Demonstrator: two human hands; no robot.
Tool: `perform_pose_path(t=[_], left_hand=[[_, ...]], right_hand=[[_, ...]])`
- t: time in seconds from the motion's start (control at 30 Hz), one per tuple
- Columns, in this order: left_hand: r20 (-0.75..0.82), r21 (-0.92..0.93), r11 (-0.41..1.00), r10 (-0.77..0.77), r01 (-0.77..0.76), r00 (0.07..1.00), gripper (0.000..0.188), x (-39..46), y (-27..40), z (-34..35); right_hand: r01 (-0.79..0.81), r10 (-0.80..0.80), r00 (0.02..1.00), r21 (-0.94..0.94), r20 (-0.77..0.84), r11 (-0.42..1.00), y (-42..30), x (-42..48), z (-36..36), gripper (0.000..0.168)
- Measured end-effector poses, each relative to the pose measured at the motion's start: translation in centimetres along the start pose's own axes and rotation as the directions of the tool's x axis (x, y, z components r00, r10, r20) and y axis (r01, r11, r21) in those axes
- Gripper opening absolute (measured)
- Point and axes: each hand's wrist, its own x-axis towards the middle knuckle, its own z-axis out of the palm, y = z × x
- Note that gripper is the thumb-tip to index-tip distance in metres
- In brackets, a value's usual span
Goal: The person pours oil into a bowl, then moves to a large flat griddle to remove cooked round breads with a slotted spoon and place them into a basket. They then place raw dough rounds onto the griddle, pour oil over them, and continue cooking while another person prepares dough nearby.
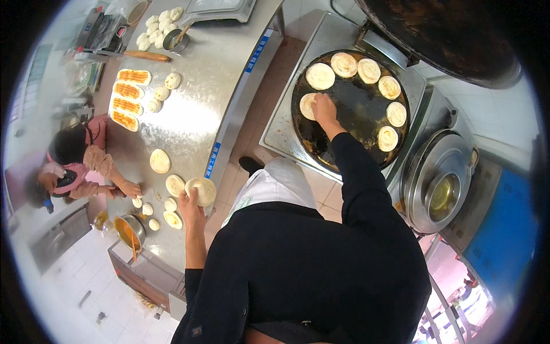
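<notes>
My left hand [192,210] holds up a flat round of dough [205,192] over the near edge of the steel worktable, thumb on top. My right hand [325,109] reaches over the round black griddle [343,124] and touches the right side of a coiled dough round [307,106]. Its fingertips are partly hidden, so whether they pinch or press the dough is unclear. Several more pale dough rounds, such as one at the back left [320,76], lie along the griddle's rim. Close to my left hand, another flattened round [175,185] rests on the table.
The griddle's heavy lid [447,38] stands raised behind it. Across the steel worktable [193,142], a co-worker's hand [130,188] touches a small dough piece. Strips with orange filling [134,76], a rolling pin [147,56] and a filling bowl [139,228] are there. A lidded pot [419,180] stands right.
</notes>
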Motion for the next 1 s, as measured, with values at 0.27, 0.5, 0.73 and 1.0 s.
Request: perform_pose_path(t=[0.27,0.5,0.73,1.0], left_hand=[[0.023,0.082,0.997,-0.001,-0.001,1.0,0.03,0.4,2.3,5.9],[0.39,0.222,0.975,-0.101,0.013,0.915,0.032,1.7,3.8,17.0],[0.511,0.372,0.926,-0.147,-0.064,0.847,0.064,4.1,0.1,18.5],[0.154,0.352,0.915,-0.265,0.198,0.952,0.065,5.0,-4.9,2.6]], right_hand=[[-0.091,0.148,0.984,0.423,-0.104,0.902,-3.1,-1.3,1.9,0.029],[-0.818,-0.388,0.57,0.542,0.724,-0.19,-11.8,-12.4,-5.6,0.045],[-0.1,-0.052,0.979,0.694,0.195,0.713,-8.1,-11.8,-8.4,0.04],[-0.034,-0.006,0.974,0.176,0.225,0.984,-0.1,-9.2,-7.3,0.034]])
